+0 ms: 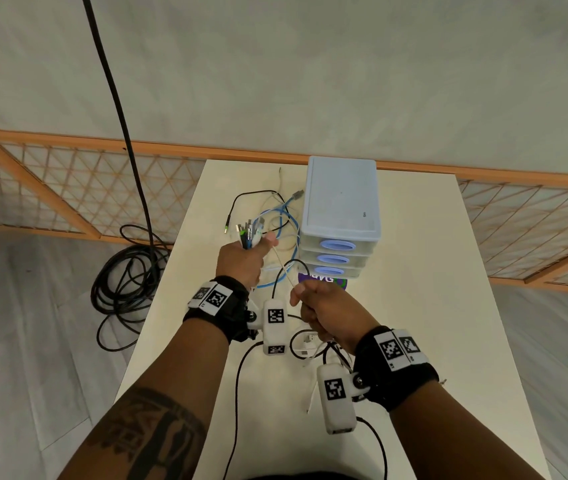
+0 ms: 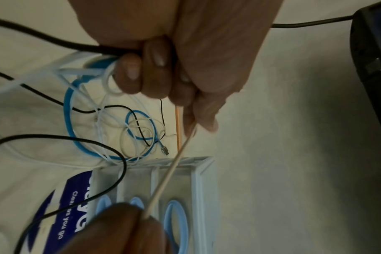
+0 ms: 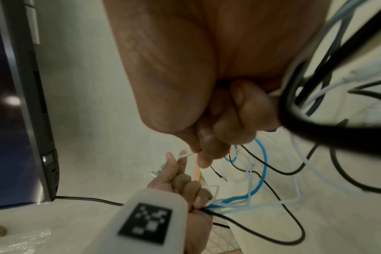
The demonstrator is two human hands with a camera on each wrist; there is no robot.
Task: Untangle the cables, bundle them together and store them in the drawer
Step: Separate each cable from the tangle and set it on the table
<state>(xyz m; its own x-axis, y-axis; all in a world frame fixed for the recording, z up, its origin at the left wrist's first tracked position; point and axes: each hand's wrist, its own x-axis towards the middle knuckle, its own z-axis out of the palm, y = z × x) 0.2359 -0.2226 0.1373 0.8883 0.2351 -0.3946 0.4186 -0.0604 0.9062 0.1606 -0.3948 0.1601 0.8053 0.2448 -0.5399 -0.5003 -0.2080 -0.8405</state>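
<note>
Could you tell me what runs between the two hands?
A thin white cable, pulled taut from the left hand to the right hand; the head view and left wrist view show it.

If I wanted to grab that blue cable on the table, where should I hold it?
Take the blue cable at its big open loop lying on the table, left of the drawers, coming from above. The loop curves clear of the table there, so fingers can probably hook under it. One end is already bunched with other plugs in the left hand, so pull gently; white and black cables cross it.
</note>
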